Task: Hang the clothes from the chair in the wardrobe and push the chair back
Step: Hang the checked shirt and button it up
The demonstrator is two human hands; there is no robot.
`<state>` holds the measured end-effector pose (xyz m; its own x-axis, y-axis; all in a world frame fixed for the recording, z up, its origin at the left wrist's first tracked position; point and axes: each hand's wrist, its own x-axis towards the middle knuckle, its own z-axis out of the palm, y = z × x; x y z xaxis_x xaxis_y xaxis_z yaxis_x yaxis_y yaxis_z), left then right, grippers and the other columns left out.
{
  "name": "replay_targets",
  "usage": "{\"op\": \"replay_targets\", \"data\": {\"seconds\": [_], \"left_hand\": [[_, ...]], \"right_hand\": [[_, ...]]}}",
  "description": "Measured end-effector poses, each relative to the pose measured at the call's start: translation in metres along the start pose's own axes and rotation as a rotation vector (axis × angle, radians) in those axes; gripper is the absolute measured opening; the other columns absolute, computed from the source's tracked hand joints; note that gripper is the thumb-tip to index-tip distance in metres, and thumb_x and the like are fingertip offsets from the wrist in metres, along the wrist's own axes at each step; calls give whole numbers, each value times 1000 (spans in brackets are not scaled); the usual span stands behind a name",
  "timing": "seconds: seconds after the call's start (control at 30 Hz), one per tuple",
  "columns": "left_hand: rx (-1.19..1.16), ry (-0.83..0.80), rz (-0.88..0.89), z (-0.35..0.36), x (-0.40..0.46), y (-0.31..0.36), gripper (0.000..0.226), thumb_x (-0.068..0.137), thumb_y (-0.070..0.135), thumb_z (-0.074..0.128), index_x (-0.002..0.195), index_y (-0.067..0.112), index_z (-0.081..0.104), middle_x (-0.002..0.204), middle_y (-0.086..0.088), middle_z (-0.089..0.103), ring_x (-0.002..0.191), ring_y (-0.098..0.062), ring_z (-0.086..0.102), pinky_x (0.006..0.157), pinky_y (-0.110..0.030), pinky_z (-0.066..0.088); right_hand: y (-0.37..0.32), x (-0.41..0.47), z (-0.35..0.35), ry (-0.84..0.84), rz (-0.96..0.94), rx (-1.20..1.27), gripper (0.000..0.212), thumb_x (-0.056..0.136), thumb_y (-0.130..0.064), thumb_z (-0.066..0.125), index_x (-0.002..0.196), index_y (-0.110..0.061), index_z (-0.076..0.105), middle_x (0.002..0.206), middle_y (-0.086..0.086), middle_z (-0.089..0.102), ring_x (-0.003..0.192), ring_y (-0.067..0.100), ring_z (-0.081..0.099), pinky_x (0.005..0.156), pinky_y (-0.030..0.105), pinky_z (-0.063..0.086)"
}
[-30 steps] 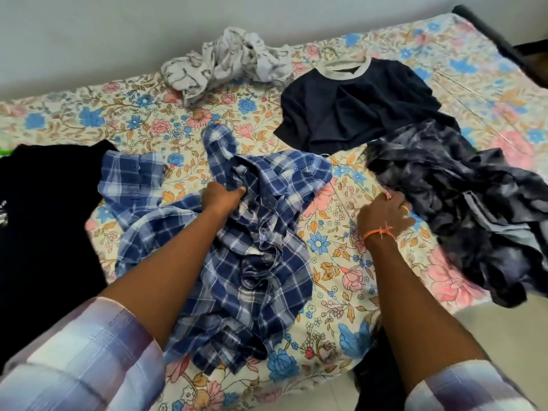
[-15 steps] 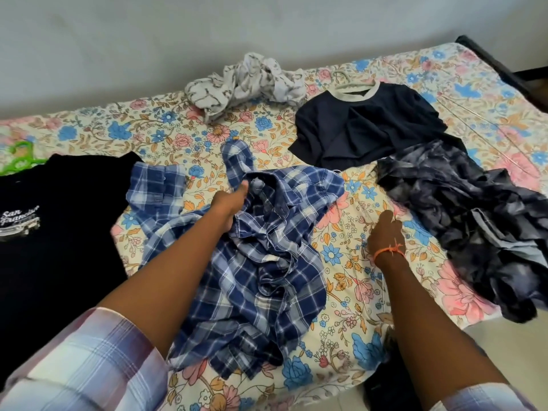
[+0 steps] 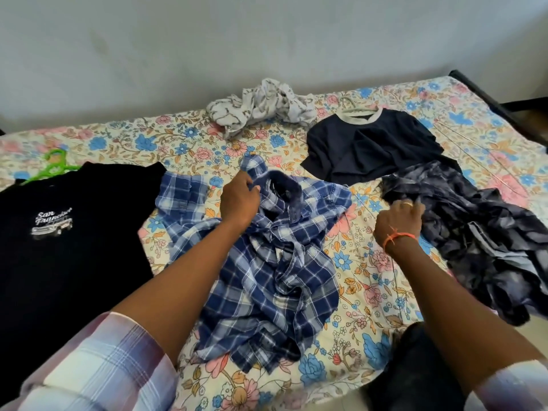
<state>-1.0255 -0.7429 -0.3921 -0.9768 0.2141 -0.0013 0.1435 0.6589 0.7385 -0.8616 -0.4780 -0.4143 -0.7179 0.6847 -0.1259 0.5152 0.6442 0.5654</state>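
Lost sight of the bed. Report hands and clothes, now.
Left hand pinching plaid shirt at the collar. Right hand curled at the edge of the grey garment; grip unclear. Black tee and navy tee already on hangers. Nothing blocking.

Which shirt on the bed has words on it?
The black shirt at the left edge, with a green hanger at its neck. It has white print on the chest; the plaid shirt and the navy shirt show no words.
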Motion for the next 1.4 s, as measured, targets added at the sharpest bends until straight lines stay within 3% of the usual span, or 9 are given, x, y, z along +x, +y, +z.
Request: {"op": "replay_targets", "data": {"seconds": [0.07, 0.2, 0.3, 0.57, 0.73, 0.9, 1.0, 1.2, 1.4], "left_hand": [[70, -7, 88, -11, -8, 7, 13, 99, 26, 55, 95, 17, 46, 72, 4, 51, 61, -15, 49, 54, -31, 36], [147, -39, 160, -26, -19, 20, 16, 102, 36, 49, 101, 21, 42, 73, 3, 52, 61, -16, 49, 52, -31, 35], [186, -47, 202, -35, -23, 30, 17, 103, 35, 47, 105, 19, 43, 76, -2, 57, 64, -22, 54, 54, -34, 41], [19, -156, 196, -64, -26, 53, 12, 98, 30, 56, 99, 18, 54, 84, -5, 63, 70, -23, 62, 66, -40, 52], [-28, -405, 193, -106, -20, 71, 14, 97, 29, 61, 99, 16, 56, 89, -6, 65, 72, -17, 60, 61, -29, 43], [-165, -408, 217, -151, -14, 84, 13, 96, 28, 62, 99, 16, 58, 95, -6, 65, 75, -16, 60, 70, -33, 48], [-296, -357, 260, -175, -12, 95, 9, 96, 24, 62, 95, 16, 60, 84, -3, 66, 66, -12, 57, 63, -26, 41], [-582, -105, 168, -221, 10, 114, 17, 94, 20, 65, 84, 7, 67, 79, -11, 66, 68, -19, 60, 71, -31, 47], [-649, -371, -173, -267, 22, 119, 18, 101, 24, 55, 100, 8, 62, 80, -5, 58, 65, -18, 58, 60, -32, 53]], "right_hand": [[4, -4, -10, -8, -37, 1, 19, 94, -21, 47, 87, -24, 64, 93, 1, 64, 97, 22, 59, 104, 43, 32], [16, -4, -26, 14, 7, 200, 28, 95, -3, 44, 97, -12, 70, 94, 5, 71, 87, 25, 68, 69, 29, 44], [33, -1, -47, 162, 51, 294, 26, 99, -10, 45, 95, -7, 71, 90, 11, 70, 83, 31, 69, 61, 31, 42], [11, -9, -125, 593, -70, 897, 50, 108, -35, 29, 70, -8, 48, 66, 10, 50, 65, 36, 53, 55, 35, 31], [-16, -9, -183, 813, -31, 1172, 58, 107, -41, 28, 78, -2, 61, 77, 18, 62, 70, 37, 56, 59, 38, 35], [-27, -7, -218, 954, 8, 1322, 65, 102, -47, 23, 74, -3, 61, 71, 19, 63, 67, 36, 55, 62, 40, 33], [-36, -3, -216, 987, -95, 1098, 72, 104, -49, 12, 76, -3, 60, 73, 21, 58, 66, 40, 53, 65, 44, 37], [-57, -18, -201, 1099, -548, 634, 51, 104, -43, 31, 69, -12, 54, 64, 13, 54, 59, 35, 52, 66, 44, 39], [-43, -29, -197, 1217, -757, 554, 40, 101, -36, 43, 70, -12, 52, 66, 8, 51, 58, 27, 45, 56, 37, 43]]}}
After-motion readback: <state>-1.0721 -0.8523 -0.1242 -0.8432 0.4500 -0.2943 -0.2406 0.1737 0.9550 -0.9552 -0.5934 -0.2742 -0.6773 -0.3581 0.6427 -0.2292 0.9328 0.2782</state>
